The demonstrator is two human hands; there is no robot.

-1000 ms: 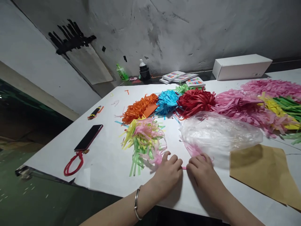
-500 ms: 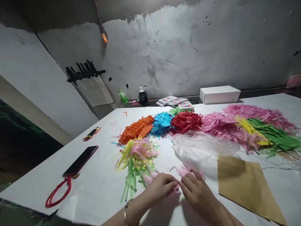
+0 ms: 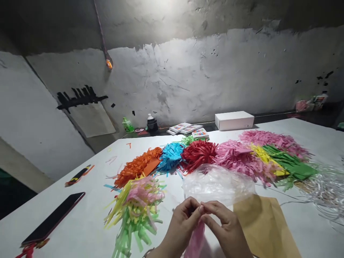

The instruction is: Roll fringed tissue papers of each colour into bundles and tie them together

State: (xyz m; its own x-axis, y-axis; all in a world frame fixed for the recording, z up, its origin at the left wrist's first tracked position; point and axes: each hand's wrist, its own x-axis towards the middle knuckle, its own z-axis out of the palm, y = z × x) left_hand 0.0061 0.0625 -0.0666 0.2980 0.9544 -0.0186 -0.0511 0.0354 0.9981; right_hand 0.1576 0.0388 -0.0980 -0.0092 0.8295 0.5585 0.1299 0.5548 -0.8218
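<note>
Pink fringed tissue paper [image 3: 195, 240] hangs below my two hands, its top pinched between the fingertips. My left hand [image 3: 183, 224] has thumb and forefinger pressed together on it. Touching it at the tips, my right hand [image 3: 224, 225] is also closed in a pinch on the paper's top. Just beyond the hands lies a crumpled clear plastic bag [image 3: 217, 184]. A brown paper sheet [image 3: 264, 225] is beside my right hand. Left of my hands rests a bundle of yellow, pink and green paper strips [image 3: 138, 208].
Orange [image 3: 137, 168], blue [image 3: 172, 156], red [image 3: 200, 156] and pink fringed paper [image 3: 239, 157] piles line the white table. At left lie a phone [image 3: 53, 218] and a cutter [image 3: 77, 175]. A white box [image 3: 234, 121] stands at the back; silvery wire [image 3: 326, 190] tangles at right.
The view has tilted up and shifted right. My hands have come together with fingertips raised, and the pink paper now hangs down beneath them instead of lying spread to both sides.
</note>
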